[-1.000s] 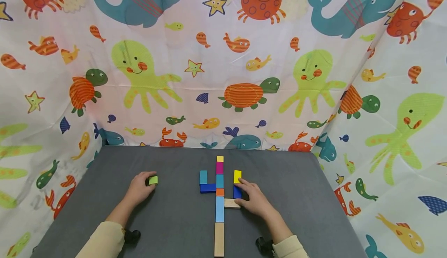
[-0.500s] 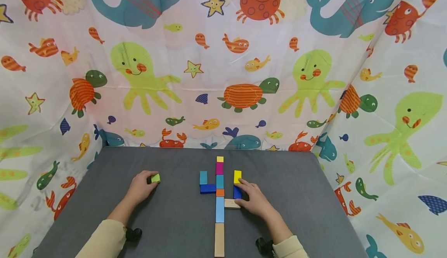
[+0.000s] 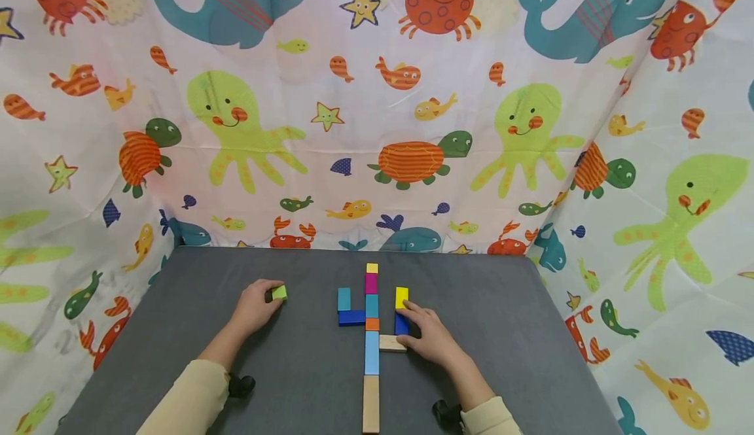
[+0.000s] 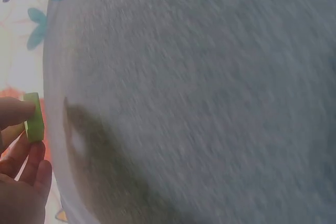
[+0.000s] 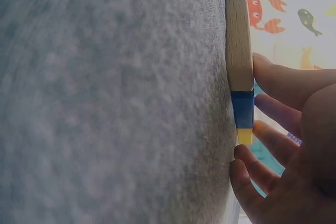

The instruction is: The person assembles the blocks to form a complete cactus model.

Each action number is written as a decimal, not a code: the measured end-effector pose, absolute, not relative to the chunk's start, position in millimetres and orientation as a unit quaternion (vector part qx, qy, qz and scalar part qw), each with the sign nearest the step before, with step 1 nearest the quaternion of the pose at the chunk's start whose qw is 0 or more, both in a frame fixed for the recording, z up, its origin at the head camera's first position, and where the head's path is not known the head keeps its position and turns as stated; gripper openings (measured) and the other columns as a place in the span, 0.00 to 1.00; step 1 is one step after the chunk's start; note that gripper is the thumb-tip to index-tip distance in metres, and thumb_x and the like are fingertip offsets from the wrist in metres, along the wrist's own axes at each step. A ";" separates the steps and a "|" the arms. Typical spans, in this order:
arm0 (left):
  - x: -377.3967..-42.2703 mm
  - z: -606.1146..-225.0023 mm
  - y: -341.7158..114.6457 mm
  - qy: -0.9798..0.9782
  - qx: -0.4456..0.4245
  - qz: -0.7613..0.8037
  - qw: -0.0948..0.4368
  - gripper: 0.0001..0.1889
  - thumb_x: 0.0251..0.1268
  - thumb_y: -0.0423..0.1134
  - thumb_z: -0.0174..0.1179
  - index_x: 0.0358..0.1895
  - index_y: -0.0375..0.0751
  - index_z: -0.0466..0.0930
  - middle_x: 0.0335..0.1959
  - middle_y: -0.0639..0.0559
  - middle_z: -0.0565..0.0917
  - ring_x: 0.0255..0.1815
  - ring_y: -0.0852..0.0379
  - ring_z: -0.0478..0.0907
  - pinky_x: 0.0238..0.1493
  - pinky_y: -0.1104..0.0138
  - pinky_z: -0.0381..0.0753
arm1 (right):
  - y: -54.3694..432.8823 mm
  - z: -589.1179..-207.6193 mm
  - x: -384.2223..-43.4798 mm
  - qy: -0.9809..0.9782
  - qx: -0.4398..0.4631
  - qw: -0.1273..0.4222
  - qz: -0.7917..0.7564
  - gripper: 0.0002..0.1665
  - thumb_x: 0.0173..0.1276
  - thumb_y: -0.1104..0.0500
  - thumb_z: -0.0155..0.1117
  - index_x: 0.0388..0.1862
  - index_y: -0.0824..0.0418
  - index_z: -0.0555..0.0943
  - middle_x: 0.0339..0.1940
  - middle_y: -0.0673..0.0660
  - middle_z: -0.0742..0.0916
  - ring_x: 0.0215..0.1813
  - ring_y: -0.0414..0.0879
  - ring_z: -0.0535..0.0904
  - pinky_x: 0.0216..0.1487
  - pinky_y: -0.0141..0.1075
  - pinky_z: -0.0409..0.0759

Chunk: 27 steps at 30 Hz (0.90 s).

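My left hand (image 3: 252, 309) pinches a small light green block (image 3: 279, 292) between thumb and fingers, left of the block figure. The left wrist view shows this green block (image 4: 35, 124) held above the grey cloth. My right hand (image 3: 434, 338) rests at the figure's right arm, its fingers spread along a yellow block (image 3: 402, 296) and a dark blue block (image 3: 401, 325). The right thumb touches the end of a plain wooden block (image 3: 391, 343). Seen from the right wrist, thumb and fingertips lie against the outer sides of the wooden block (image 5: 239, 45) and the blue block (image 5: 243, 109).
The figure's upright line has a long wooden block (image 3: 371, 403), a light blue block (image 3: 372, 352), an orange cube (image 3: 372, 324), and teal, magenta and yellow blocks above. Its left arm is a dark blue block (image 3: 352, 318) with a teal one (image 3: 344, 299). A printed curtain (image 3: 377, 55) hangs behind the grey table (image 3: 306, 382).
My left hand has moved right and slightly away from me with the green block, closer to the figure. My right hand has stayed in place on the blocks.
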<state>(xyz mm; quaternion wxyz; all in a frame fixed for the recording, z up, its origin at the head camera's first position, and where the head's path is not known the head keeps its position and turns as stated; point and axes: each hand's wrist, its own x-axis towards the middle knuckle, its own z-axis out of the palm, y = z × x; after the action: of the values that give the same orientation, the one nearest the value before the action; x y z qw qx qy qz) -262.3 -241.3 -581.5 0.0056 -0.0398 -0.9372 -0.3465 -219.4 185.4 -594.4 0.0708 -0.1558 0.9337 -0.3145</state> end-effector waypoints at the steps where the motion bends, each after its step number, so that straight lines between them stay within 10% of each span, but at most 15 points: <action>1: -263.4 -581.3 -238.6 -0.937 -0.041 -0.346 0.005 0.21 0.72 0.32 0.66 0.66 0.32 0.82 0.64 0.31 0.81 0.65 0.32 0.77 0.65 0.39 0.75 | 185.5 -594.4 -219.4 0.933 -0.156 0.071 -0.315 0.35 0.73 0.50 0.74 0.76 0.54 0.78 0.83 0.56 0.72 0.79 0.62 0.66 0.74 0.64 0.70; 27: -290.1 -571.1 -185.2 -0.940 -0.067 -0.334 0.002 0.21 0.73 0.33 0.67 0.66 0.34 0.82 0.67 0.33 0.79 0.66 0.35 0.75 0.69 0.40 0.74 | 184.9 -593.4 -219.7 0.934 -0.152 0.077 -0.314 0.35 0.73 0.50 0.74 0.77 0.53 0.77 0.83 0.57 0.71 0.79 0.62 0.66 0.74 0.65 0.70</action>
<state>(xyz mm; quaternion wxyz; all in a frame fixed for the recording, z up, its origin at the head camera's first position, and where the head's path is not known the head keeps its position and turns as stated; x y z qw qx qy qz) -290.1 -185.2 -571.1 0.0024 -0.0675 -0.9400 -0.3344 -219.7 184.9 -593.4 0.0769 -0.1520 0.9341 -0.3138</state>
